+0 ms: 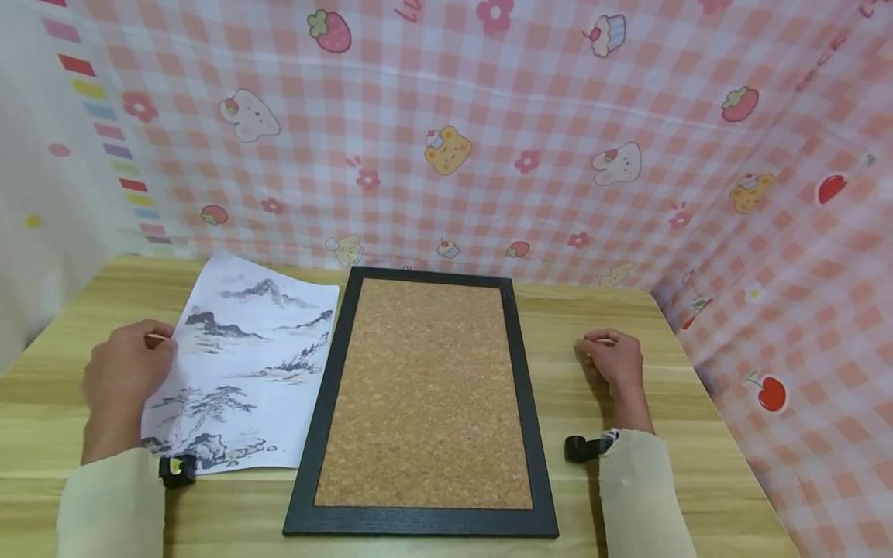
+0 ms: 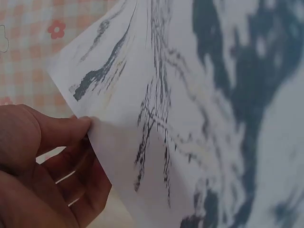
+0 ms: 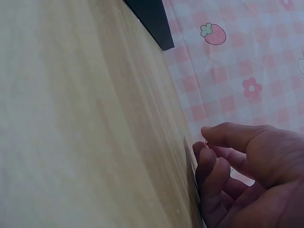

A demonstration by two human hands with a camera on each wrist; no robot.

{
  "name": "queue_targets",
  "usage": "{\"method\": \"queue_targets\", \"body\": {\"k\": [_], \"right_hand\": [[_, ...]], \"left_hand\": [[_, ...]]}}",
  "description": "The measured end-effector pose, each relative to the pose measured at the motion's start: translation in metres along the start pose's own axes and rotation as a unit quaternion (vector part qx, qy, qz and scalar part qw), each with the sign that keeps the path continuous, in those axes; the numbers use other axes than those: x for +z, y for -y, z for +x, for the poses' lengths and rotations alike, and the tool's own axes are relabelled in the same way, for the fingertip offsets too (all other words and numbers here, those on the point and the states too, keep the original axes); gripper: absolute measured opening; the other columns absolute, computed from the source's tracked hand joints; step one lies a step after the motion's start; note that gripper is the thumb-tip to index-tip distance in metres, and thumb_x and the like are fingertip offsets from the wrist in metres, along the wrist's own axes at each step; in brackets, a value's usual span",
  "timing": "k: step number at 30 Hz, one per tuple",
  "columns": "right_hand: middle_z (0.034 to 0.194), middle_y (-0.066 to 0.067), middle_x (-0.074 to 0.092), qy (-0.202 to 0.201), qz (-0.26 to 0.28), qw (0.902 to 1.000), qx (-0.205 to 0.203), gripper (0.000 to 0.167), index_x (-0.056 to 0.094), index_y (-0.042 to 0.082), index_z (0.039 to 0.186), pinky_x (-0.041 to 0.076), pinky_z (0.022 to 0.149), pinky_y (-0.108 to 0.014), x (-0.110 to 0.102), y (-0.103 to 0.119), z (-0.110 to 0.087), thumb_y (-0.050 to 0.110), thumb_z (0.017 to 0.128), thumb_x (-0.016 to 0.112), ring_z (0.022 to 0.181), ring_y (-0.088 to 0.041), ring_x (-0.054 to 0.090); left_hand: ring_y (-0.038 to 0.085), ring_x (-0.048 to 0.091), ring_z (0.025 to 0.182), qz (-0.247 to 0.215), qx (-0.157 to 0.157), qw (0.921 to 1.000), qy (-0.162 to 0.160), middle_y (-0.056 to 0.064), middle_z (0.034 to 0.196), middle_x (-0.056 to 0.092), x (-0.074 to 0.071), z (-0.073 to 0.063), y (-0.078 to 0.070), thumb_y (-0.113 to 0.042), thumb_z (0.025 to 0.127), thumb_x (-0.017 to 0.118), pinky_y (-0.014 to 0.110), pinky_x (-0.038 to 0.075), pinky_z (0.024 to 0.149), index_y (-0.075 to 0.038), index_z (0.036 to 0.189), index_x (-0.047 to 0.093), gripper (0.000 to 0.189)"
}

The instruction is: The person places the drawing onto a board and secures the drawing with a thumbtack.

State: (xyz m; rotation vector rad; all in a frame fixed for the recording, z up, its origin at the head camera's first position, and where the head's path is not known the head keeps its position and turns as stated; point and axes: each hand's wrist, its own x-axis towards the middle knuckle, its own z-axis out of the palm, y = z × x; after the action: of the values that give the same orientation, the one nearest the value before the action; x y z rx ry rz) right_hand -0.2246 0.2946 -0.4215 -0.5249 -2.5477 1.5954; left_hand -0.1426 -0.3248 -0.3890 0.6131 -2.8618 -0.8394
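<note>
My left hand (image 1: pixel 132 364) pinches the left edge of a sheet of white paper printed with an ink landscape painting (image 1: pixel 279 341): mountains, water and pine trees. In the left wrist view, the thumb lies on the printed face of the paper (image 2: pixel 123 156) and the fingers are behind it. Right of the sheet, a black picture frame (image 1: pixel 418 521) with a cork-covered panel (image 1: pixel 425 387) inside lies flat on the table. My right hand (image 1: pixel 615 360) rests on the table to the frame's right. Its fingers are loosely curled, and I see nothing held in them.
The wood-grain table (image 1: pixel 670 465) ends against a pink checked cloth (image 1: pixel 446 101) at the back and right. A corner of the black frame (image 3: pixel 154 21) shows in the right wrist view. Small black cameras (image 1: pixel 177 470) sit at both wrists.
</note>
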Motion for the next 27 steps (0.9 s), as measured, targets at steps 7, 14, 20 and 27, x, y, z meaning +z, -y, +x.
{"method": "queue_targets", "body": {"k": [7, 14, 20, 27], "right_hand": [[0.073, 0.000, 0.069, 0.009, 0.029, 0.9995, 0.006, 0.029, 0.070, -0.006, 0.113, 0.054, 0.048, -0.026, 0.001, 0.001, -0.002, 0.013, 0.092, 0.074, 0.059, -0.012, 0.063], [0.078, 0.001, 0.070, 0.021, 0.032, 0.9993, -0.002, 0.029, 0.068, -0.007, 0.115, 0.054, 0.050, -0.027, -0.002, 0.004, -0.003, 0.013, 0.094, 0.073, 0.062, -0.012, 0.063], [0.080, 0.005, 0.069, 0.014, 0.014, 0.9998, -0.009, 0.030, 0.069, -0.005, 0.113, 0.054, 0.052, -0.027, -0.004, 0.009, -0.005, 0.016, 0.093, 0.074, 0.060, -0.011, 0.061], [0.079, 0.007, 0.069, 0.027, 0.041, 0.9987, -0.012, 0.031, 0.068, -0.007, 0.116, 0.055, 0.055, -0.026, -0.007, 0.014, -0.008, 0.015, 0.094, 0.074, 0.065, -0.010, 0.063]], "left_hand": [[0.050, 0.055, 0.101, -0.025, 0.011, 0.9996, 0.009, 0.034, 0.126, 0.057, -0.005, 0.002, 0.012, -0.015, 0.104, 0.049, 0.041, 0.040, 0.067, 0.008, 0.130, 0.059, 0.036], [0.043, 0.060, 0.091, -0.075, 0.013, 0.9965, 0.035, 0.037, 0.127, 0.052, -0.005, 0.005, 0.020, -0.015, 0.105, 0.052, 0.027, 0.051, 0.057, 0.010, 0.132, 0.056, 0.037], [0.024, 0.060, 0.080, -0.139, 0.009, 0.9895, 0.038, 0.030, 0.126, 0.055, -0.006, 0.006, 0.027, -0.018, 0.106, 0.054, 0.019, 0.054, 0.057, 0.009, 0.137, 0.054, 0.041], [0.020, 0.056, 0.080, -0.155, -0.020, 0.9877, 0.004, 0.017, 0.119, 0.056, -0.010, 0.009, 0.029, -0.021, 0.106, 0.055, 0.014, 0.052, 0.059, 0.004, 0.140, 0.054, 0.042]]}}
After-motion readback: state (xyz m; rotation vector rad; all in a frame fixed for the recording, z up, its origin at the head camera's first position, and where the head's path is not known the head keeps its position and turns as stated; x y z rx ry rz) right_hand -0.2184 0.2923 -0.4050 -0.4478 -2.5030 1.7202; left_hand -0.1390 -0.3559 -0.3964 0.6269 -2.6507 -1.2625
